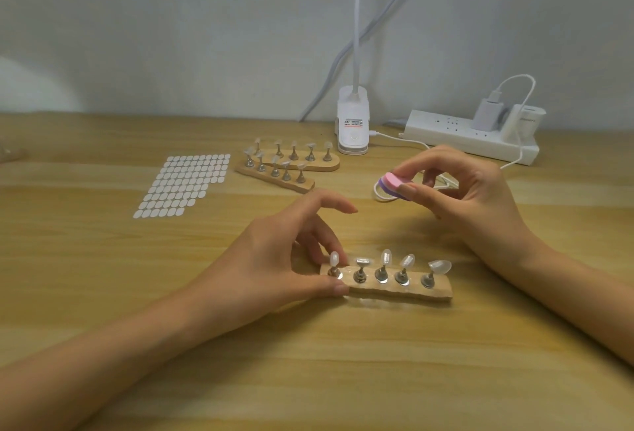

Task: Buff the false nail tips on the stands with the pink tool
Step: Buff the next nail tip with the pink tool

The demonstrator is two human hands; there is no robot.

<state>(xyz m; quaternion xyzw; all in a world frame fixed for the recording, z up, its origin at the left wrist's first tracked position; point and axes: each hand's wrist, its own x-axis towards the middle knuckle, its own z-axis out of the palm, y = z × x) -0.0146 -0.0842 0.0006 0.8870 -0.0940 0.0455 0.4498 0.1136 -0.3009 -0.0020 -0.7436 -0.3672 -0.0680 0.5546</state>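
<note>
A wooden stand (394, 288) lies near me on the table and carries several metal pegs, each topped with a clear false nail tip (386, 256). My left hand (284, 259) pinches the stand's left end between thumb and fingers, beside the leftmost tip (334, 258). My right hand (470, 197) hovers above and behind the stand and pinches the pink and purple buffer block (394, 183) between thumb and fingers. The buffer is clear of the tips.
Two more wooden stands with nail tips (291, 165) lie further back. A sheet of white oval stickers (185, 183) lies to the left. A white clip lamp base (352, 125), a power strip (470, 137) with chargers and a white cable (379, 194) are at the back right.
</note>
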